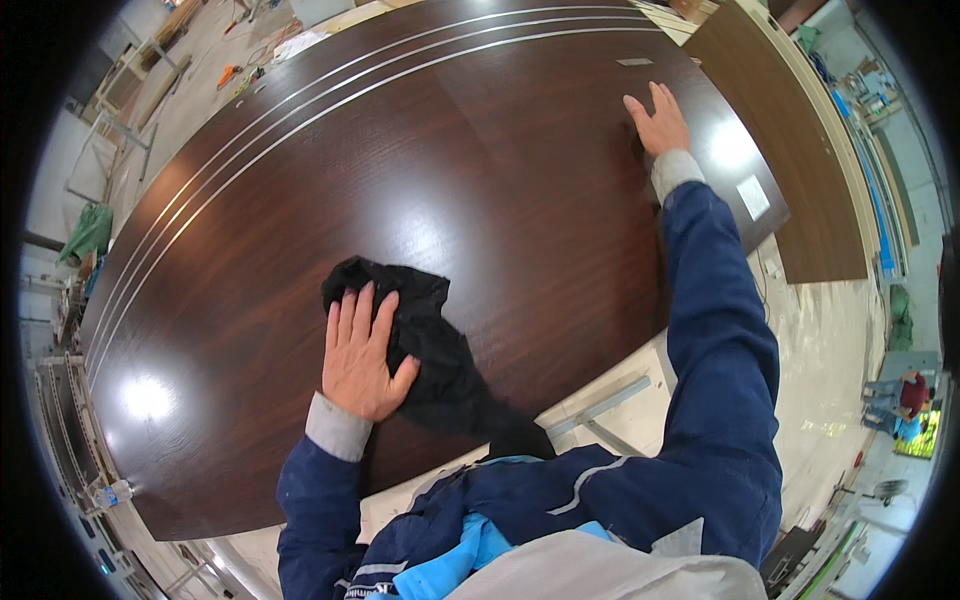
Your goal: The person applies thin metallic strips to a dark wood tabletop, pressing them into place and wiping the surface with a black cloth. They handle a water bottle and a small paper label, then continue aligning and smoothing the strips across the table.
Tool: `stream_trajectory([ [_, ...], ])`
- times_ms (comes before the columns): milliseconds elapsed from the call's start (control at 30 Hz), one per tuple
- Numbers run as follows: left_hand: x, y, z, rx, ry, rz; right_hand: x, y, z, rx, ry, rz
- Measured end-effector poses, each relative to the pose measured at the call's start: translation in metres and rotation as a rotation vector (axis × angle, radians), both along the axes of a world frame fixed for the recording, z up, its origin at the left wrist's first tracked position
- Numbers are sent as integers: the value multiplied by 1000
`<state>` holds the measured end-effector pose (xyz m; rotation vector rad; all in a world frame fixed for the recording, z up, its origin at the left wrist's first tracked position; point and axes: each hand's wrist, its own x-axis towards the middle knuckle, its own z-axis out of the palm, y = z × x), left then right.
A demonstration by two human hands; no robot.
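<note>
A large dark brown wood-grain panel (pixel 520 190) with three thin silvery lines along its far side lies flat in front of me. My left hand (pixel 360 352) rests flat on a crumpled black cloth (pixel 440 360), fingers stretched out, pressing it against the panel's near part. Part of the cloth trails back toward my body. Farther off to the right, my right hand (pixel 661 120) lies with fingers spread on the panel near its right end, holding nothing. A small white label (pixel 753 198) is stuck on the panel close to that right edge.
Under the panel's near edge shows a metal stand (pixel 605 405). Another brown board (pixel 790 150) lies beyond the right end. At the lower left stands a clear plastic bottle (pixel 113 493). Two people (pixel 905 400) are far off at the right. An orange tool (pixel 229 75) lies on the far floor.
</note>
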<state>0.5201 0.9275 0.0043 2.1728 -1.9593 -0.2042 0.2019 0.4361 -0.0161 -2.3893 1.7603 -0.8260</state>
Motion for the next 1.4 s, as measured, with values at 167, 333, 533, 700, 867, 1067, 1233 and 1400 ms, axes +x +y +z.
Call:
stream_trajectory([
  [167,7,-12,10,94,19,73,42,-122,-21,-36,284,-90],
  [333,6,-13,2,98,28,121,53,-161,-34,24,286,-109],
  [533,7,-13,-1,84,8,139,59,-117,-25,-2,272,-40],
  [700,3,-11,-5,61,-36,160,55,-2,-17,-194,332,57],
  [867,3,-6,-12,8,-92,141,9,97,-3,-143,311,396],
  [1067,-3,-8,-9,0,-94,170,-35,159,15,-87,244,635],
  [1233,-2,1,-16,-100,-117,189,-39,179,14,35,268,551],
  [1400,-3,56,-28,-117,-113,241,-40,192,-1,2,220,396],
])
